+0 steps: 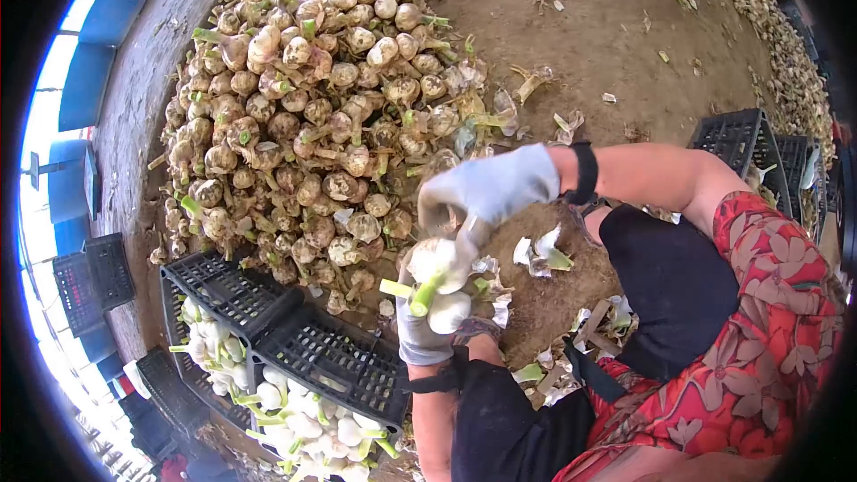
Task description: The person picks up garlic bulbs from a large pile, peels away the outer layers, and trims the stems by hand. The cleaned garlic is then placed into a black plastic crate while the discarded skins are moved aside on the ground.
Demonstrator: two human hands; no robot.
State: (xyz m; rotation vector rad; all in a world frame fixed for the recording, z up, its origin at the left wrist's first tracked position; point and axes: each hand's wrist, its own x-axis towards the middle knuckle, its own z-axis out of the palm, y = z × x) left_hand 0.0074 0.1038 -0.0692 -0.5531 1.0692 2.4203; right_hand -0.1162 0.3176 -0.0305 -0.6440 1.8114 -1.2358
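My left hand (419, 339), in a pale work glove, is closed around a few cleaned white garlic bulbs (448, 312) with trimmed green stems. Above it my right hand (495, 186), gloved too, bends its fingers down onto a white garlic bulb (432, 259) in the same cluster. Its fingertips are slightly blurred and partly hidden against the bulb. Just beyond both hands rises a large heap of unpeeled, soil-stained garlic (303, 125). Peeled skins (544, 250) lie on the ground beside my right wrist.
Black plastic crates (335, 359) stand at the lower left, with cleaned garlic (312, 428) in them. More crates (736, 138) are at the right, near another garlic heap (759, 36). Skin scraps (571, 348) litter the dirt floor (616, 54) between my black-covered knees (669, 286).
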